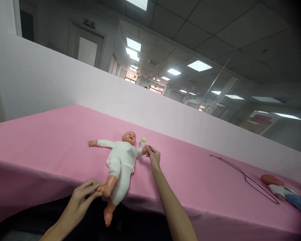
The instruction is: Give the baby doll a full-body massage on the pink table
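A baby doll [120,155] in a white outfit lies on its back on the pink-covered table [185,174], its head toward the wall and its legs at the near edge. My left hand [84,193] is closed around the doll's bare foot at the left, with that leg bent across the other. The other foot hangs over the table edge. With its fingers pinched, my right hand [153,156] holds the doll's hand on the right side. Just behind that arm stands a small bottle with a green cap [141,143]. The doll's other arm stretches out to the left, untouched.
At the far right lies a second doll [283,190] in blue and white clothes. A thin black cord [240,171] loops across the cover beside it. A low white wall [150,112] with glass above it borders the table's back.
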A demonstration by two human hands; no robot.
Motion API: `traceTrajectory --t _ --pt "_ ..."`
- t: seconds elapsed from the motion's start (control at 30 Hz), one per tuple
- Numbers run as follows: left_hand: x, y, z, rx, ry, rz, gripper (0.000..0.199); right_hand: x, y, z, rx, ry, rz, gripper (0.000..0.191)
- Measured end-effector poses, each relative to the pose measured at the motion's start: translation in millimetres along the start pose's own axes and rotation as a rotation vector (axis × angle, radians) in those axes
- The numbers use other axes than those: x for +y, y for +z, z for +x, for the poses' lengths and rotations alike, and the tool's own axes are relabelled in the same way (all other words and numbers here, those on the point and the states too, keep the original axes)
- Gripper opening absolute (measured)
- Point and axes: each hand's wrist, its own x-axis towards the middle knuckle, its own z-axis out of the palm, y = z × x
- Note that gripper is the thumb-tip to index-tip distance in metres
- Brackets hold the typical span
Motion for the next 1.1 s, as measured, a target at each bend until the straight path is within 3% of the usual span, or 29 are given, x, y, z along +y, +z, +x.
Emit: traceTrajectory --t 0.1,0.2,0.33,0.5,0.6,0.7,0.83,0.93,1.0,1.1 --pt "-9 -9.6 -33 -0.039 -0.051 -0.013 0.027 5 -24 13 0.144 0.065 0.068 0.033" --pt "-10 -11.2 -27 0.001 -0.086 -0.017 0.028 7 -29 10 0.149 0.074 0.081 0.033" --pt "-1 -4.2 28 0.075 -0.041 -0.018 0.029 -8 -8 -10 0.031 0.014 0.080 0.027" --pt "-12 22.3 106 0.238 0.045 -0.042 0.028 -8 32 -50 -0.454 -0.165 -0.176 0.028" --pt "-17 30.8 119 0.212 0.082 -0.031 0.027 1 36 -58 -0.476 -0.200 -0.215 0.026" --pt "-7 23.8 94 0.186 0.060 -0.068 0.027 -1 18 -42 -0.346 -0.142 -0.154 0.033" --pt "7 4.5 23 0.149 -0.004 -0.048 0.025 -9 -18 -8 -0.041 -0.013 0.029 0.042" --pt "4 -4.3 -20 0.125 -0.018 -0.020 0.024 -12 -33 6 0.069 0.021 0.089 0.039" --pt "1 -5.8 -28 0.152 -0.029 -0.023 0.024 -15 -30 6 0.066 0.018 0.100 0.039" --pt "-1 -3.5 -1 0.246 -0.032 -0.033 0.024 -20 -6 -12 -0.060 -0.034 0.096 0.042"
